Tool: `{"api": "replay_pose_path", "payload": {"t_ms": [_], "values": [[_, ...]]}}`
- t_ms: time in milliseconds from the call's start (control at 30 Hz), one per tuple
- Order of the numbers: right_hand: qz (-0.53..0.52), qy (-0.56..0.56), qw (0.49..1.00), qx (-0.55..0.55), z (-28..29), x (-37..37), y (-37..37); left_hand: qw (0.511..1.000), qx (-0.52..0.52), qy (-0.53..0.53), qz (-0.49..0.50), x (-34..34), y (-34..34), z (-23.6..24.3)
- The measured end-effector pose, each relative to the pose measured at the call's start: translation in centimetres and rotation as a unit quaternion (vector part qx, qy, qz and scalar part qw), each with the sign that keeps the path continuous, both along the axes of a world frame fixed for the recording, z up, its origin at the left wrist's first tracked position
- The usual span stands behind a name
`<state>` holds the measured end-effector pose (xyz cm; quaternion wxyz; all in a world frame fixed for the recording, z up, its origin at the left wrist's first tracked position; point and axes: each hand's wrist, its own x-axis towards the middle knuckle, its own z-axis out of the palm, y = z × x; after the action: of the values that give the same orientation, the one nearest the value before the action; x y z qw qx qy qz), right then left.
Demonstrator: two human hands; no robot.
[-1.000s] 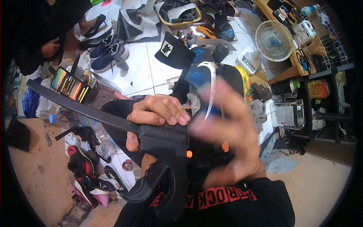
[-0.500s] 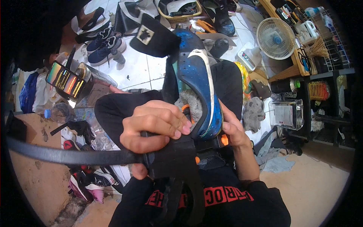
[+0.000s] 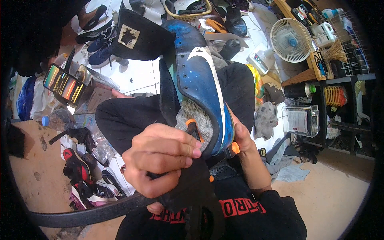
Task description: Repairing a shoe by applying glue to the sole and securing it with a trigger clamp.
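Observation:
A blue speckled shoe with a white curved stripe lies across my lap, its toe pointing away. Its tongue, black with a pale patch, is folded out to the left. Grey cloth fills the heel opening. My left hand is closed around a black bar clamp with a long bar and orange pads. One orange-edged jaw sits inside the shoe, against the cloth. My right hand holds the heel from the right, thumb near another orange pad. Its other fingers are hidden.
A lit phone leans on a box at left, beside a plastic bottle. Several shoes lie at lower left. A white fan stands at far right, near a black shelf. A grey rag lies right of my knee.
The shoe has tilted and shifted a little left, its tongue swinging left. My left hand and the clamp have moved down and toward me, and the bar's left end has dropped.

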<state>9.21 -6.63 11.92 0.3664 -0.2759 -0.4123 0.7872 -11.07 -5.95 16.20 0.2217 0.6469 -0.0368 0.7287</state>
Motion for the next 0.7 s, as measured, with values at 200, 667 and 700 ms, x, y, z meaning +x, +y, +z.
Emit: {"api": "replay_pose_path", "payload": {"t_ms": [200, 667, 700], "values": [[0.029, -0.025, 0.999, 0.029, 0.9, 0.5, 0.4, 0.999, 0.04, 0.02, 0.002, -0.1, 0.0, 0.1], [0.04, -0.036, 0.998, 0.041, 3.0, 0.5, 1.5, 0.998, 0.054, 0.023, -0.023, -0.5, 1.3, 0.2], [0.027, -0.049, 0.997, 0.052, 3.0, 0.8, 1.4, 0.998, 0.049, 0.027, -0.029, -0.4, 1.5, 0.3]]}}
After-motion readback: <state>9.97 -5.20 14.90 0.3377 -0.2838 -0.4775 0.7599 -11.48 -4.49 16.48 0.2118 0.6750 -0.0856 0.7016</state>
